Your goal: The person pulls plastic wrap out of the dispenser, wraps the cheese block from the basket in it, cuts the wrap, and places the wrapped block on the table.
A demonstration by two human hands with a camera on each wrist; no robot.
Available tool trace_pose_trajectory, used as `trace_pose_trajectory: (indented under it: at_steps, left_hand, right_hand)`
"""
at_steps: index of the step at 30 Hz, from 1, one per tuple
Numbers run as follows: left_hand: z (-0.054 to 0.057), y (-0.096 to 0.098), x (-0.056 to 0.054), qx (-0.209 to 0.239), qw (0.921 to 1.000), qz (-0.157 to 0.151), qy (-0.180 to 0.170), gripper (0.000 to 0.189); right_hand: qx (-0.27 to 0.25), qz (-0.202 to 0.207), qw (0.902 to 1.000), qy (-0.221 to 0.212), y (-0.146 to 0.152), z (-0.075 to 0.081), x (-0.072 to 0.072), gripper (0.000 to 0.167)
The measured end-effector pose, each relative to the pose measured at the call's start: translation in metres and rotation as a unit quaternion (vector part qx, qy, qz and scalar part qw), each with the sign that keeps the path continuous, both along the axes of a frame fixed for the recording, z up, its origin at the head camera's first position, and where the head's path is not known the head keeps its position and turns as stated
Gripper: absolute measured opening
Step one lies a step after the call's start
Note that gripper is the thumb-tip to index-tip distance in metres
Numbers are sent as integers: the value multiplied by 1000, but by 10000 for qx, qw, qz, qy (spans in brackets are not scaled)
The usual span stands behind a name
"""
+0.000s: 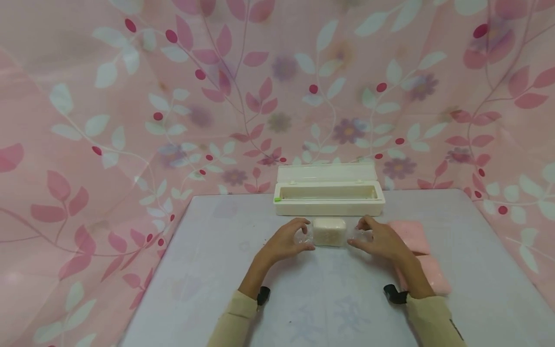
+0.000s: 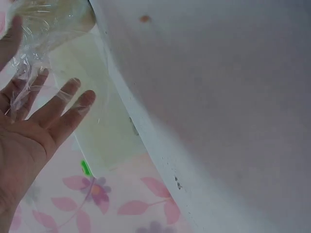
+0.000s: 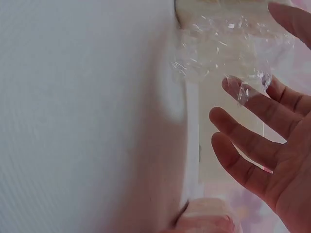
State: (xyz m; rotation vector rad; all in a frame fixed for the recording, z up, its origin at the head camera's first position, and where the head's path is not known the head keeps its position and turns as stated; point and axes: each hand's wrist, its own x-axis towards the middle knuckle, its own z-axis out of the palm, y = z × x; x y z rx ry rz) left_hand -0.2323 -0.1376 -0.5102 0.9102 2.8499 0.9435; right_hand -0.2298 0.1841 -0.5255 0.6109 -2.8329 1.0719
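A cream-coloured rectangular block [image 1: 329,232] lies on the table between my hands. Clear plastic film [image 3: 214,48] is around it and sticks out loosely at both ends. My left hand [image 1: 284,242] is at the block's left end, fingers spread, with film [image 2: 34,63] clinging about the fingers. At the right end, my right hand [image 1: 383,241] has its fingers apart and touches the loose film there. Neither hand appears to pinch the film. Part of the block is out of frame in both wrist views.
Just behind the block stands a long white box [image 1: 329,209], its lid [image 1: 327,173] raised, with a small green piece [image 1: 278,199] at its left corner. Two pink pieces [image 1: 409,233] lie beside and under my right forearm. A floral curtain [image 1: 243,96] hangs behind the table [image 1: 225,231].
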Motion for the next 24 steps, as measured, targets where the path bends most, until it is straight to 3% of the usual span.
trace_pose_trajectory:
  at_steps: [4,7,13,19,24]
  left_hand:
    - [-2,3,-3,-135,9999,-60,54,36]
    - [-4,5,-6,-203,9998,-17,-15,30]
    - [-9,7,-15,-130,9997,112,-180,20]
    - [-12,9,-21,484,9983,160,-268,24]
    - [-12,11,-21,1247,9902,339,-526,24]
  right_hand:
    - [26,30,9996,265,-7,-4,-3,56]
    - [-82,149,9992,358,-11,-9,-6,44]
    - [-779,541,9953,183,-15,-17,-8,24]
    - [-1144,560,9918,-24,-14,-20,-7,23]
    - [-1612,566,9847,-333,-14,-20,-6,22]
